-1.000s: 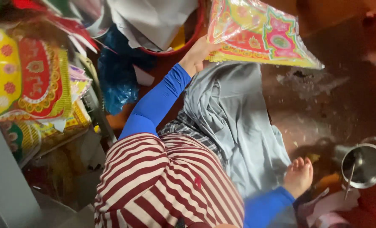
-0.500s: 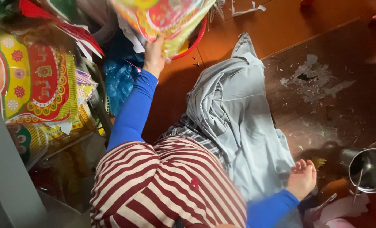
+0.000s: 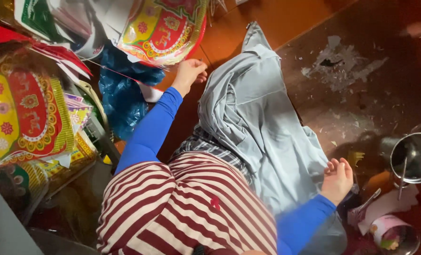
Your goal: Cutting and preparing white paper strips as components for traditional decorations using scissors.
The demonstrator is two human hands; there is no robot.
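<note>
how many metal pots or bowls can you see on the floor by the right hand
2: a steel pot with a stick in it, at the right edge beyond the right hand, and a smaller bowl at the bottom right corner. More may lie out of frame.

Viewpoint: one head-worn camera, above the person's own striped torso (image 3: 186,208)
Direction: steeply downward onto the floor (image 3: 286,19)
Nearness: close; torso fills the 6 o'clock edge
Reach: left hand (image 3: 189,73) toward 12 o'clock, right hand (image 3: 337,178) toward 4 o'clock
Far edge: metal pot (image 3: 416,156) at 3 o'clock
Shared scene: none, single view
</note>
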